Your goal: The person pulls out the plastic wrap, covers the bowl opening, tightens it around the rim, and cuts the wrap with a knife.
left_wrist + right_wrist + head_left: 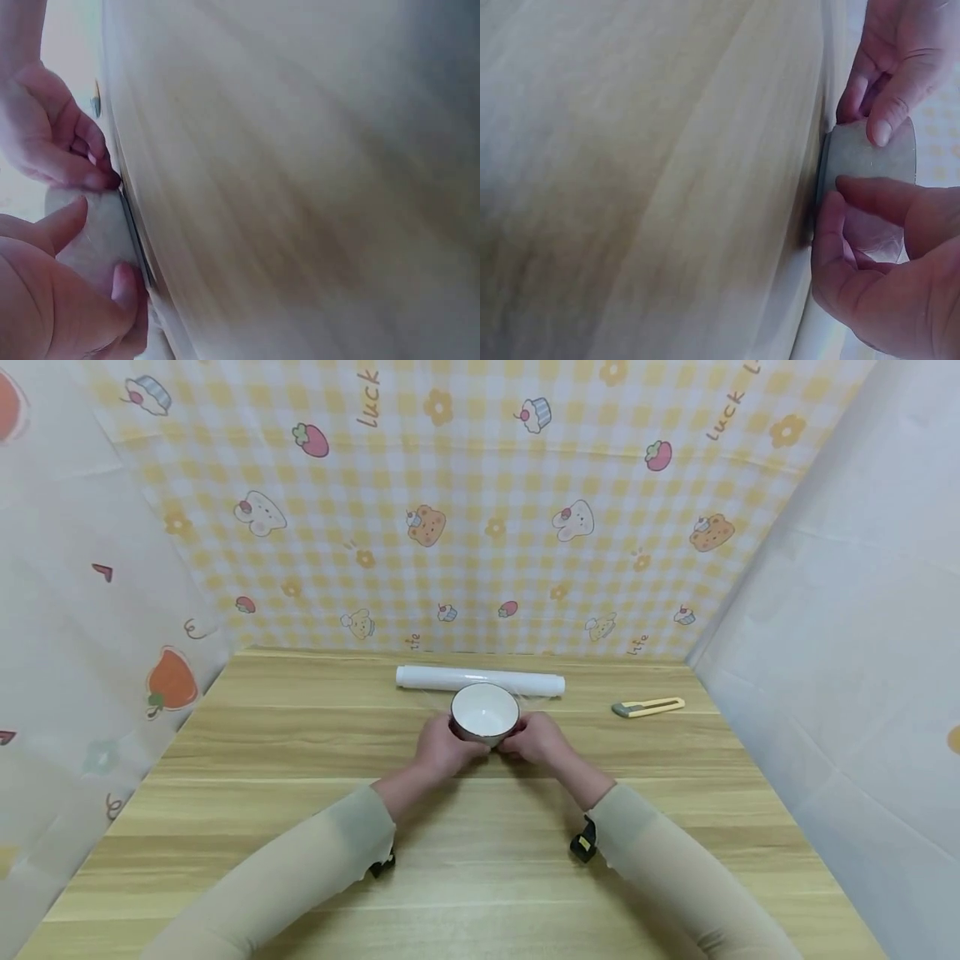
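Observation:
In the head view a bowl (485,711) with a white inside and a dark rim stands upright between both hands. Its outer side looks grey in the right wrist view, with crinkled clear plastic wrap (877,234) against it. My left hand (444,748) grips the bowl's left side, thumb along the near wall and fingers by the base. On the right, my right hand (537,739) holds thumb and forefinger pinched together low against the bowl, apparently on the wrap; its exact grip is partly hidden. Behind the bowl lies a white plastic wrap roll (480,680).
A yellow and grey utility knife (648,707) lies to the right on the wood-grain table (480,877). A patterned cloth wall (465,468) rises along the far edge, with white sheets (847,635) at either side.

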{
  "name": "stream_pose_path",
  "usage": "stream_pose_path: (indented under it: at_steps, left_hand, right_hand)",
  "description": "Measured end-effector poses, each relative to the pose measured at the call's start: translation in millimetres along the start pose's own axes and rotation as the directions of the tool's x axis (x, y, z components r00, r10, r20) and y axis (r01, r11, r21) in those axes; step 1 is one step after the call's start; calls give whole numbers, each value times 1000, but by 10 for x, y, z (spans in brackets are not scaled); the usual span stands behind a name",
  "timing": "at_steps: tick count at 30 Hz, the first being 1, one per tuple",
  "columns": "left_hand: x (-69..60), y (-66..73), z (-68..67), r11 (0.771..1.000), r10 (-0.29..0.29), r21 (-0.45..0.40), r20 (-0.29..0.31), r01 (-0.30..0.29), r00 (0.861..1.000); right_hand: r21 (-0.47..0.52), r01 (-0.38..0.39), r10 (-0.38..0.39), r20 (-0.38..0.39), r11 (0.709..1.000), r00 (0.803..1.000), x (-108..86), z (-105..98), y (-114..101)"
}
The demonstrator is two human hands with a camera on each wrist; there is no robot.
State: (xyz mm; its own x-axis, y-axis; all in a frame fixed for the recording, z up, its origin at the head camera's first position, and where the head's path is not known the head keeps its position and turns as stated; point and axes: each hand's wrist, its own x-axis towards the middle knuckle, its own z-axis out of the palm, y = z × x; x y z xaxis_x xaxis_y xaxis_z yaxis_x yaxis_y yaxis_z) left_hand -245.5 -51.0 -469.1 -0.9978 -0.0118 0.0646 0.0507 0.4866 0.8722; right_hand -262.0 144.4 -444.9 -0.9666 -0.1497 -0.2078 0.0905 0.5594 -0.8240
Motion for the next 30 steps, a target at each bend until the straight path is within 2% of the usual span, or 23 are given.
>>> stream_pose_path:
  at_steps: [5, 9, 12, 18, 23, 26, 30]
  left_hand:
    - [-11, 98, -94, 995, -103, -13, 46, 104, 994]
    - [14, 95, -115, 989, -145, -3, 71, 146, 987]
    - [11, 104, -113, 989, -151, 0, 72, 151, 986]
    - [-69, 116, 23, 987, -147, -62, -3, 146, 989]
    - [-120, 150, 125, 980, -167, -125, -75, 157, 983]
    - [-145, 185, 170, 981, -167, -116, -123, 153, 978]
    - [-168, 237, 221, 980, -195, -71, -168, 185, 966]
  right_hand:
    - [-2, -9, 9, 38, 1000, 999, -4, -28, -16]
    - [-21, -8, 9, 52, 1000, 999, -4, -39, -26]
    - [-30, -5, 6, 50, 1000, 999, -4, -43, -40]
    - [-33, -9, 10, 44, 999, 999, -3, -39, -55]
    - [-22, -6, 7, 47, 1000, 999, -15, -16, -57]
    - [-12, -4, 5, 61, 1000, 998, -34, -8, -65]
    - [18, -12, 10, 105, 1000, 994, -43, 3, -72]
